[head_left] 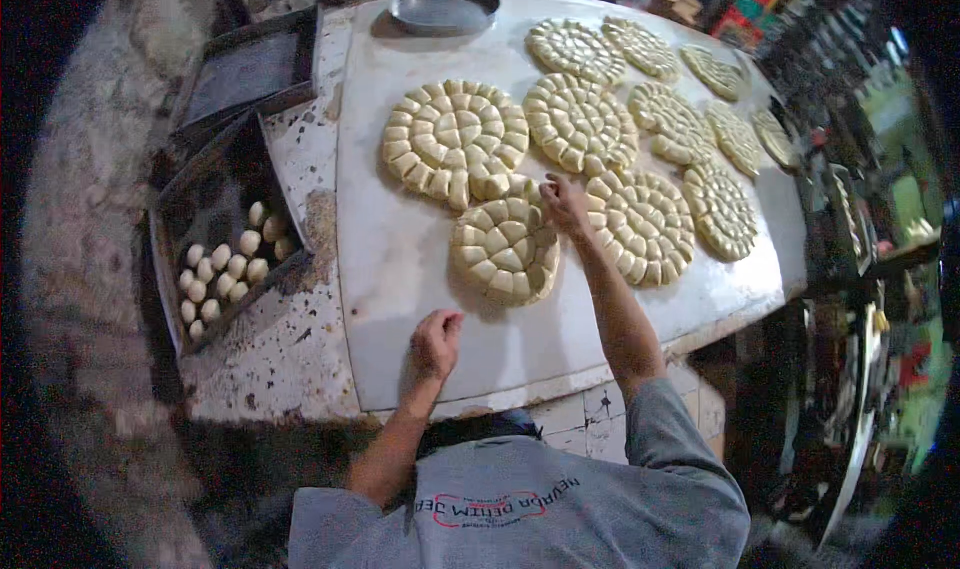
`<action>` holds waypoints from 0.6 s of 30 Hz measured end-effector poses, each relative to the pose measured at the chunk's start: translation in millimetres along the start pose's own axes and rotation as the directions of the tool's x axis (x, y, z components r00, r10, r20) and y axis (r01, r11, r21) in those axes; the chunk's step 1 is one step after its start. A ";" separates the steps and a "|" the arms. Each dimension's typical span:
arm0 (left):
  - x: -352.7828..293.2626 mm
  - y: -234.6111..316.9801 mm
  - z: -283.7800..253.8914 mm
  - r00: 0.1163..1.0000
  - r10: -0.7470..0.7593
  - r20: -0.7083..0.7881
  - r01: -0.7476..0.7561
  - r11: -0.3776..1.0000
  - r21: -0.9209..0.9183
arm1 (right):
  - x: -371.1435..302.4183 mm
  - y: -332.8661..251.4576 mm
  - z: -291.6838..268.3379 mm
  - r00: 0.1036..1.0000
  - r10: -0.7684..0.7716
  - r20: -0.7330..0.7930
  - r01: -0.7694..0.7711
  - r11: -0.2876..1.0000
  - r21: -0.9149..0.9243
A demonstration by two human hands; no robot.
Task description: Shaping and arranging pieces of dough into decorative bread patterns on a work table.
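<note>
A partly built dough round (503,249), made of cut wedges and pieces set in rings, lies in front of me. A strip of cut dough (510,185) curves along its far side toward my right hand (566,205). That hand is closed at the strip's end, at the round's upper right edge; my fingers partly hide the contact. My left hand (435,345) hovers at the near left of the round, apart from it, with fingers curled in and nothing visible in them. A larger dough round (456,139) lies just beyond, and another dough round (640,227) sits right beside my right wrist.
Several more dough rounds (580,121) cover the table's far right. A round metal pan (444,9) stands at the back. To the left, a dark tray (165,239) holds several dough balls (237,266), with another rectangular tray (240,74) behind it. The white tabletop (385,269) ends near my waist.
</note>
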State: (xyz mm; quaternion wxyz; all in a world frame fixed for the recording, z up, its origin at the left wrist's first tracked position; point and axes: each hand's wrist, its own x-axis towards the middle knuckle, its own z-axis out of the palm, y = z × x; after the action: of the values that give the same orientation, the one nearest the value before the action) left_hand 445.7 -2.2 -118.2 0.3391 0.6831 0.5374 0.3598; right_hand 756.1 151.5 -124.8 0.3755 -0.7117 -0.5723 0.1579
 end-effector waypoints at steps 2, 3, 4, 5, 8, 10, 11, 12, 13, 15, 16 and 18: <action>12.5 14.3 35.0 0.987 -0.055 -0.154 0.033 0.989 -0.145 | 39.4 91.1 -22.4 0.992 0.034 0.125 -0.020 0.993 -0.118; 8.7 13.0 41.0 0.985 -0.054 -0.163 0.032 0.990 -0.135 | 52.3 113.9 -19.4 0.964 0.057 0.260 0.005 0.973 -0.231; -2.3 -8.8 13.3 0.961 -0.072 -0.268 0.069 0.997 -0.022 | 43.2 36.1 23.7 0.897 0.107 0.428 0.010 0.965 -0.260; -1.9 -10.0 5.7 0.947 -0.046 -0.319 0.058 0.998 0.030 | 27.8 8.8 32.0 0.947 -0.062 0.314 0.187 0.904 -0.385; 10.5 3.9 25.7 0.959 -0.120 -0.256 0.105 0.992 -0.072 | -4.4 48.0 20.2 0.967 -0.255 -0.023 0.240 0.935 -0.263; -0.8 -9.0 19.0 0.936 -0.146 -0.320 0.034 0.943 -0.332 | -45.9 -3.6 -13.6 0.989 -0.148 -0.023 0.149 0.986 0.079; 0.2 3.1 22.6 0.945 -0.136 -0.296 0.027 0.939 -0.343 | -64.2 7.2 -33.4 0.998 -0.056 -0.042 0.060 0.993 0.105; -0.7 14.8 26.4 0.967 -0.144 -0.209 0.089 0.963 -0.253 | -86.6 28.0 -46.3 0.978 -0.138 -0.158 0.153 0.985 0.085; -0.4 25.8 28.7 0.982 -0.148 -0.113 0.130 0.979 -0.158 | -113.3 46.3 -58.6 0.936 -0.218 -0.277 0.238 0.970 0.043; -11.5 16.5 19.7 0.988 -0.157 -0.007 0.156 0.984 -0.092 | -164.2 15.6 -71.8 0.939 0.098 -0.329 -0.067 0.992 0.105; -18.8 19.6 23.1 0.991 -0.124 0.053 0.135 0.947 -0.291 | -197.7 15.2 -81.0 0.922 0.284 -0.264 -0.245 0.954 0.171; -40.7 6.6 30.7 0.955 -0.147 0.257 0.290 0.648 -0.705 | -251.8 -15.8 -101.4 0.775 0.628 0.071 -0.530 0.584 0.615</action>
State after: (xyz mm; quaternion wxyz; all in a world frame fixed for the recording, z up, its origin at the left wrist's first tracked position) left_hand 468.6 -45.6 -133.5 0.6720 0.4476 0.3934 0.4397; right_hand 737.1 -118.3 -97.3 0.5521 -0.7104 -0.1956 0.3901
